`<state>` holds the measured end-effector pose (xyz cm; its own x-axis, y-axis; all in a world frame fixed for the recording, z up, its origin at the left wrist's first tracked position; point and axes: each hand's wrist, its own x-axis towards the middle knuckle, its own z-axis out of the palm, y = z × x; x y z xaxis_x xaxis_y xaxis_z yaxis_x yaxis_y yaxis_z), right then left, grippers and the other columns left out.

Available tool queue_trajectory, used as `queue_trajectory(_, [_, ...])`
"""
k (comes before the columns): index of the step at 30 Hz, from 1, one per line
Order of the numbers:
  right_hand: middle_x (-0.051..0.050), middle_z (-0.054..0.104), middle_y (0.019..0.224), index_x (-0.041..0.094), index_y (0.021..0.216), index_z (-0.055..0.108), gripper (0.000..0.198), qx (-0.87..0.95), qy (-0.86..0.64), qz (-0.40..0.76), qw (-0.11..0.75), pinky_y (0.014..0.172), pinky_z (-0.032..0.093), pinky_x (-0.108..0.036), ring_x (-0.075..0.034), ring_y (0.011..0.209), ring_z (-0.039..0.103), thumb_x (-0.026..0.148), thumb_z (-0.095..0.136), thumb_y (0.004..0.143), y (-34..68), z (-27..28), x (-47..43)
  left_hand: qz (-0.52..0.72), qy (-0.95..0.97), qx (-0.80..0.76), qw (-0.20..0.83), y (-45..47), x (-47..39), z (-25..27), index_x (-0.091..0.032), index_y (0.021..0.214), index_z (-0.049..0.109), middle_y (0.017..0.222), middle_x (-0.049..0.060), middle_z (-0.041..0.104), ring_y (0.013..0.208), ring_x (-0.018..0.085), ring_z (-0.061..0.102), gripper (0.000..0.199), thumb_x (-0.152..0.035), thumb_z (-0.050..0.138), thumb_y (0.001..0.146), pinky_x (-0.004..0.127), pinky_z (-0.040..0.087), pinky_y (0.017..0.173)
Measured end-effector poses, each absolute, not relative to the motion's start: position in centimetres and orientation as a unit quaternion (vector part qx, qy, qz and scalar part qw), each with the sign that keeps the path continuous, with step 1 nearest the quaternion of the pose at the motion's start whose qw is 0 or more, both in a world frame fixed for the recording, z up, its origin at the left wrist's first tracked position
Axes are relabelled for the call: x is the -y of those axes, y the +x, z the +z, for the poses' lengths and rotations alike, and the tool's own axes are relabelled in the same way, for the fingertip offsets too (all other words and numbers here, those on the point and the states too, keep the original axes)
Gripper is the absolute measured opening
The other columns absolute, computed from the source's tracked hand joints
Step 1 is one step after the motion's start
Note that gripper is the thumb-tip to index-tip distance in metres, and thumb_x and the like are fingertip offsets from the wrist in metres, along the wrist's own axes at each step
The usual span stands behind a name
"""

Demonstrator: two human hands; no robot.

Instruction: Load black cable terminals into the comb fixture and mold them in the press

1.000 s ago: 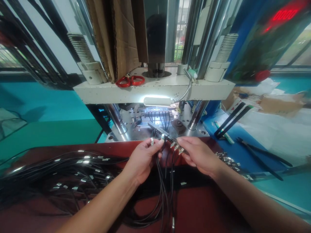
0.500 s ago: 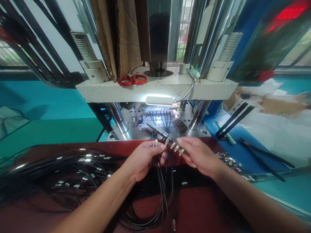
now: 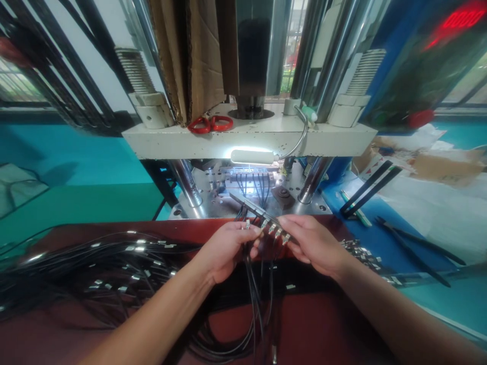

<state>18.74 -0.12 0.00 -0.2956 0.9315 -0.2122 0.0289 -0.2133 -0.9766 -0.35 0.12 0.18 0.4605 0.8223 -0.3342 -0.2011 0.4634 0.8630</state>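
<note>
My right hand (image 3: 310, 238) is closed around the right end of a dark metal bar (image 3: 249, 204), which slants down to the right. Several metal-ended cable connectors (image 3: 278, 233) sit in a row along that bar. My left hand (image 3: 230, 248) pinches a cable connector (image 3: 247, 223) close to the bar, its fingertips beside the row. Black cables (image 3: 254, 294) hang below both hands and loop over the dark red table. Beyond the bar, more cables run into a brightly lit fixture (image 3: 249, 183) in the press. Fingers partly hide the held parts.
A press plate (image 3: 182, 144) carries a lamp (image 3: 253, 156) and red-handled scissors (image 3: 210, 124). Bundled cables (image 3: 125, 258) lie on the red table (image 3: 304, 329) at left. Loose connectors (image 3: 363, 256) and dark pliers (image 3: 414, 248) lie at right. Steel posts (image 3: 189, 187) flank the fixture.
The view has shifted slightly, moving the scene a little to the right. Both hands keep nearly the same pose at the bar, with the left fingertips still pinched on the connector.
</note>
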Motion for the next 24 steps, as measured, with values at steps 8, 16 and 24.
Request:
queue_trajectory(8, [0.008, 0.033, 0.046, 0.018, 0.081, 0.059, 0.031, 0.532, -0.477, 0.607, 0.347, 0.031, 0.020, -0.017, -0.006, 0.037, 0.024, 0.047, 0.048, 0.089, 18.7, 0.0, 0.2, 0.354, 0.392, -0.432, 0.731, 0.3, 0.1, 0.3, -0.013, 0.071, 0.060, 0.068, 0.001, 0.056, 0.047, 0.005, 0.045, 0.024, -0.035, 0.064, 0.079, 0.021, 0.033, 0.047])
queue_trajectory(16, [0.008, 0.032, 0.046, 0.019, 0.093, 0.063, 0.035, 0.563, -0.485, 0.586, 0.322, 0.032, 0.018, -0.018, -0.006, 0.036, 0.024, 0.049, 0.043, 0.091, 18.5, -0.1, 0.6, 0.371, 0.412, -0.459, 0.694, 0.5, 0.0, -1.0, -0.013, 0.069, 0.060, 0.065, 0.001, 0.059, 0.042, 0.004, 0.044, 0.026, -0.037, 0.064, 0.079, 0.019, 0.029, 0.043])
queue_trajectory(24, [0.006, 0.037, 0.049, 0.018, 0.083, 0.062, 0.033, 0.549, -0.489, 0.592, 0.331, 0.033, 0.015, -0.019, -0.006, 0.038, 0.024, 0.047, 0.046, 0.090, 18.4, 0.1, 0.7, 0.368, 0.446, -0.439, 0.687, 0.3, -0.2, -0.4, -0.014, 0.067, 0.059, 0.063, 0.001, 0.060, 0.044, 0.006, 0.048, 0.028, -0.038, 0.063, 0.081, 0.020, 0.035, 0.045])
